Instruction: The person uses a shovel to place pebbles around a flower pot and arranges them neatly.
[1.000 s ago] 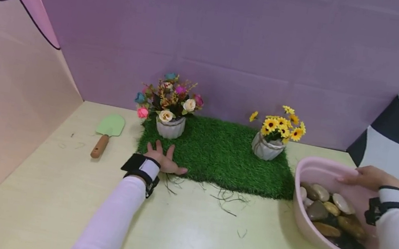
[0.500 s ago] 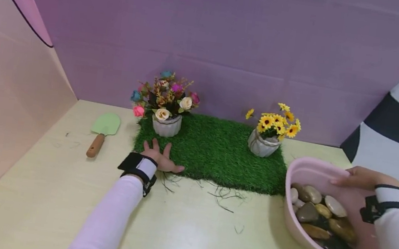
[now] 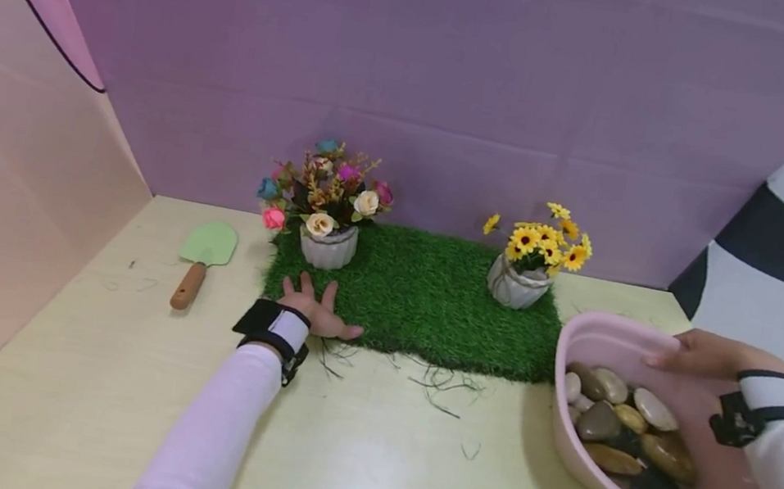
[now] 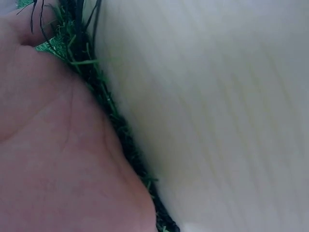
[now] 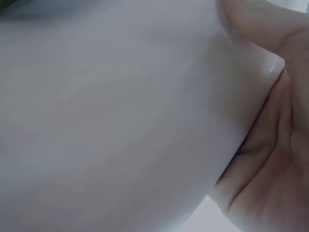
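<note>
My left hand (image 3: 319, 313) rests with spread fingers on the front left part of a green artificial grass mat (image 3: 428, 307). In the left wrist view the palm (image 4: 63, 140) lies along the mat's edge. At the right, my right hand (image 3: 708, 355) grips the rim of a pink plastic basin (image 3: 586, 462), thumb inside and the other fingers hidden behind the wall. The basin leans toward me and holds several smooth stones (image 3: 627, 432). The right wrist view shows the thumb (image 5: 265, 21) against the basin's pale wall.
On the mat stand a white pot of mixed flowers (image 3: 328, 246) and a white pot of yellow flowers (image 3: 519, 284). A green trowel (image 3: 189, 284) with a wooden handle lies at the left. Loose grass strands (image 3: 443, 388) lie before the mat. A purple backdrop (image 3: 411, 98) rises behind.
The view has shifted slightly. The basin has tilted a little more toward me in my right hand, its near edge lower. My left hand stays on the mat.
</note>
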`<state>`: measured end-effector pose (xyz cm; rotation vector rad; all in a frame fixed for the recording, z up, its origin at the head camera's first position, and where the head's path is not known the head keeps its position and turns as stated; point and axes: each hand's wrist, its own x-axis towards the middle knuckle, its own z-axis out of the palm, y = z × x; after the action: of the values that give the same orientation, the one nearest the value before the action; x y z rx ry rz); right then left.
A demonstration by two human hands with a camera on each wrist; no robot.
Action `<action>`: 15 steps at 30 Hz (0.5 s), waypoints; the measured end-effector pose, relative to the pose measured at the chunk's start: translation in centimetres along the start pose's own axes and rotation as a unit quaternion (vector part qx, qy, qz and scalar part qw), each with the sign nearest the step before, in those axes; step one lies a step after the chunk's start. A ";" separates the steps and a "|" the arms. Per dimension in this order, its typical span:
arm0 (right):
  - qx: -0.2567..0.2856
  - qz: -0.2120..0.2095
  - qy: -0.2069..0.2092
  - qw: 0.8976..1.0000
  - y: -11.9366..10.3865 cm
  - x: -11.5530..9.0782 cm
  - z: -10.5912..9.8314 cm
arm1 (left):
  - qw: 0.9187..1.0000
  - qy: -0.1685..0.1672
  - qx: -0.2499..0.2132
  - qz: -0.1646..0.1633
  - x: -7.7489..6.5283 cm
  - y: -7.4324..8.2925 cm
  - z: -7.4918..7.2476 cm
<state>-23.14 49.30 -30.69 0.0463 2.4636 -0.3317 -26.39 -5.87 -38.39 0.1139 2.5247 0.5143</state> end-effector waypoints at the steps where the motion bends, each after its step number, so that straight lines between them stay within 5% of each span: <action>1: -0.004 -0.003 0.003 1.000 -0.1 -0.1 0.1 | 1.000 0.000 -0.005 0.001 0.1 0.0 0.0; 11: -0.048 0.005 0.012 0.999 -2.1 -0.7 0.1 | 1.000 0.002 -0.021 0.008 0.4 -0.3 0.3; 15: -0.049 0.024 0.011 0.998 -2.7 -1.1 0.0 | 0.999 -0.006 -0.032 0.002 -0.9 0.3 -0.2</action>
<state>-22.58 46.76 -29.44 0.0676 2.4928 -0.1912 -25.78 -5.81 -37.69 0.0988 2.4933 0.5947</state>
